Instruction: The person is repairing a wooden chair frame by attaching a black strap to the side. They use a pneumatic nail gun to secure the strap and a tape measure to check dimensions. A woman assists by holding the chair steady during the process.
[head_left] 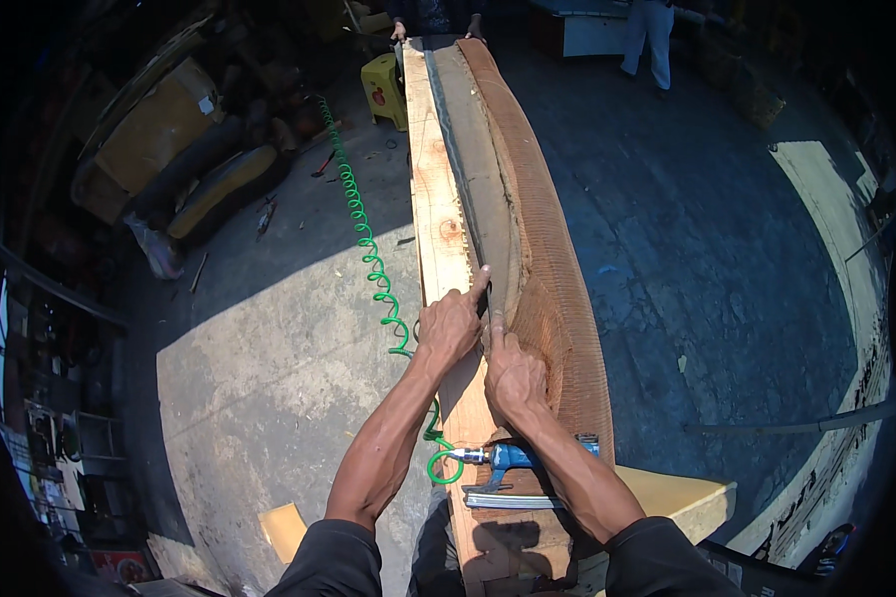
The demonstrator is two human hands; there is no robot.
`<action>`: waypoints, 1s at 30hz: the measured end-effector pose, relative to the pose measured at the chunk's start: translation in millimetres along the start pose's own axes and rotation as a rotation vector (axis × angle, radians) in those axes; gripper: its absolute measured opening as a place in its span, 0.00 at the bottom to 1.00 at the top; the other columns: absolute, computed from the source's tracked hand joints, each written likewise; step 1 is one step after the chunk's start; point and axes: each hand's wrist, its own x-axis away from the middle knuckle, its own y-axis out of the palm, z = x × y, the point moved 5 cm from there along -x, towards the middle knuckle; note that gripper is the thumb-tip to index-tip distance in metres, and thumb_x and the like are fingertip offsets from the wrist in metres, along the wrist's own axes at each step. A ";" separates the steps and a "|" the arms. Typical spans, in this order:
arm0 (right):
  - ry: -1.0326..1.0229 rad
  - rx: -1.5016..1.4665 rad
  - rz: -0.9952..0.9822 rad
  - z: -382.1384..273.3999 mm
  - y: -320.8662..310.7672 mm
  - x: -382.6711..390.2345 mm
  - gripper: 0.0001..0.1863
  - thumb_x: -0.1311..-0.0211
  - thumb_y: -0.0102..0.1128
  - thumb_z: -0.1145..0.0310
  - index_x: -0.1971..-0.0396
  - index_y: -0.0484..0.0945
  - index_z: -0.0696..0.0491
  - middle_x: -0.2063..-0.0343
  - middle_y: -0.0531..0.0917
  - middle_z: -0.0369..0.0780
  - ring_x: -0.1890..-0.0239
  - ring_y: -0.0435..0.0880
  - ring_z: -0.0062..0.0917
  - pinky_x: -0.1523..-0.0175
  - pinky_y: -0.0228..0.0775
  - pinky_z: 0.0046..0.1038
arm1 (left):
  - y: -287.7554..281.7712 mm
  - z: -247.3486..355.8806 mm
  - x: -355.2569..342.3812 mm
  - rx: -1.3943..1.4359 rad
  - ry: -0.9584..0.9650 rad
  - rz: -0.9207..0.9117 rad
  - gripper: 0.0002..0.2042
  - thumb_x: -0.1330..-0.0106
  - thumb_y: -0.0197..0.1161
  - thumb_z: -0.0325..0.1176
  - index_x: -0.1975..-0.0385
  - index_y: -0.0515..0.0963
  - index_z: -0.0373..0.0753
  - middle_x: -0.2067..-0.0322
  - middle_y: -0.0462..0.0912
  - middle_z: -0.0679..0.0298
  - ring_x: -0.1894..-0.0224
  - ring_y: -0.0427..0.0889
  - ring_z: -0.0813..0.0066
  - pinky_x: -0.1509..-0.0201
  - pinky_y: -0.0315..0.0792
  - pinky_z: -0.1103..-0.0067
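My sleeves [340, 553] are black against the pale, creamy board [434, 184], which is marked with brown knots, while beside it I have a dark strip [455, 157], drab grey-brown fabric [486, 164] and rust-brown cloth [556, 224] with fine ribbed lines. My staple gun [515, 457] is blue and silver, its coiled hose [356, 209] bright green. Around me I see a yellow stool [379, 85] with a red mark, pale yellow foam [672, 494] and a blotchy grey floor [299, 328].
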 end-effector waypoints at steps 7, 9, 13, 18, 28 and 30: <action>0.002 -0.018 -0.019 -3.7 -8.6 2.4 0.31 0.31 0.46 0.70 0.29 0.57 0.57 0.58 0.81 0.56 0.66 0.87 0.51 0.63 0.81 0.48 | 0.8 5.1 24.8 0.018 0.009 -0.005 0.35 0.36 0.57 0.31 0.27 0.61 0.63 0.68 0.82 0.46 0.65 0.85 0.44 0.63 0.77 0.55; -0.005 -0.021 -0.016 -4.7 -9.6 4.0 0.31 0.31 0.46 0.71 0.29 0.56 0.58 0.58 0.81 0.56 0.66 0.87 0.51 0.63 0.81 0.48 | 0.1 5.5 27.2 0.023 0.008 0.003 0.35 0.36 0.57 0.31 0.27 0.61 0.64 0.68 0.82 0.47 0.65 0.85 0.45 0.63 0.77 0.55; 0.003 -0.010 -0.005 1.6 -7.2 5.2 0.32 0.32 0.46 0.70 0.28 0.55 0.57 0.58 0.81 0.57 0.66 0.87 0.51 0.62 0.81 0.48 | 3.5 9.9 25.5 0.039 0.007 -0.025 0.34 0.35 0.57 0.35 0.27 0.61 0.64 0.67 0.83 0.46 0.64 0.85 0.44 0.61 0.77 0.55; 0.002 -0.072 0.017 0.4 8.9 -3.9 0.31 0.29 0.46 0.66 0.28 0.54 0.58 0.59 0.81 0.59 0.67 0.87 0.52 0.62 0.80 0.48 | 0.6 10.0 23.3 0.071 -0.045 -0.031 0.31 0.33 0.57 0.42 0.28 0.63 0.59 0.65 0.84 0.43 0.62 0.86 0.42 0.59 0.78 0.55; 0.299 -0.815 -0.036 10.1 30.2 14.1 0.25 0.23 0.41 0.61 0.30 0.62 0.49 0.84 0.74 0.37 0.84 0.76 0.23 0.78 0.71 0.33 | 17.5 -13.7 192.1 1.364 -0.522 0.331 0.19 0.36 0.57 0.30 0.44 0.76 0.33 0.71 0.81 0.60 0.76 0.81 0.73 0.71 0.75 0.78; 0.326 -0.870 -0.058 12.9 48.4 28.4 0.26 0.23 0.42 0.62 0.28 0.60 0.47 0.83 0.75 0.36 0.84 0.76 0.22 0.78 0.71 0.33 | -0.7 -4.3 251.6 1.590 -0.725 0.254 0.19 0.37 0.57 0.29 0.46 0.75 0.33 0.72 0.80 0.62 0.77 0.78 0.77 0.72 0.73 0.81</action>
